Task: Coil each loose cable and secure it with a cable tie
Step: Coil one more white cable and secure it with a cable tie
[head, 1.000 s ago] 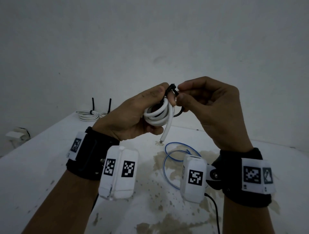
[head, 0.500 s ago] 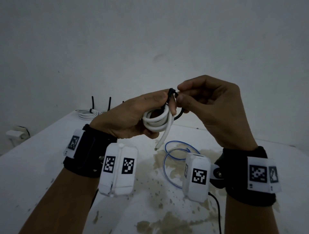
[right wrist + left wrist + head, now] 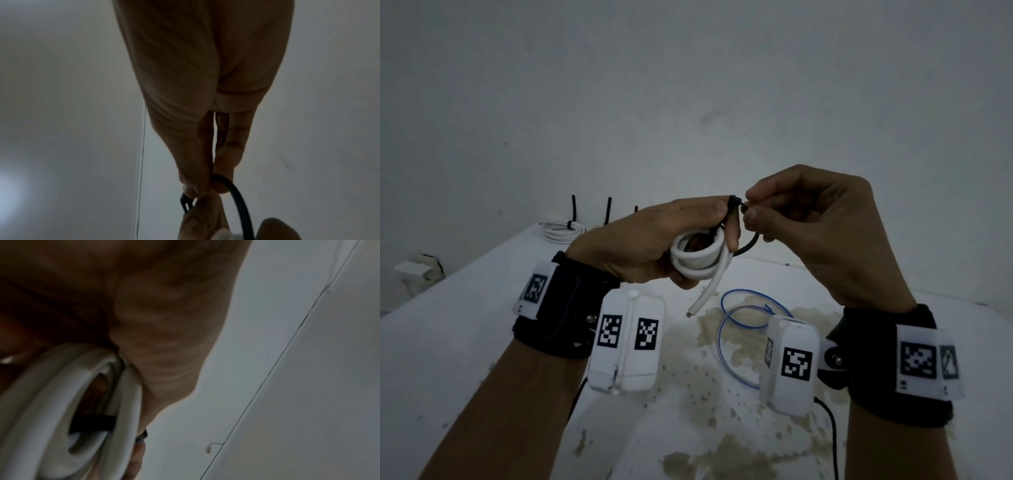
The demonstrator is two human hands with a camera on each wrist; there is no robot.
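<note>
My left hand [image 3: 654,236] grips a thick white cable coil [image 3: 698,258] held up above the table, with one loose end [image 3: 705,298] hanging down. A black cable tie [image 3: 748,245] loops round the coil, and its head [image 3: 734,199] sits at my left fingertips. My right hand [image 3: 808,222] pinches the tie's tail between thumb and forefinger just right of the head. The left wrist view shows the white coil [image 3: 61,410] with the black band [image 3: 92,421] across it. In the right wrist view the fingers pinch the black tie [image 3: 240,204] near its head [image 3: 186,203].
A thin blue cable [image 3: 739,325] lies loosely looped on the stained white table [image 3: 465,342] below my hands. At the far left corner rest white coils [image 3: 561,231] bound with upright black ties [image 3: 574,209]. A white wall stands behind. A black cord [image 3: 832,438] trails near my right wrist.
Both hands have stayed close together with the coil. The right fingers have shifted slightly on the tie's tail near the head, and the coil's loose end swung a little.
</note>
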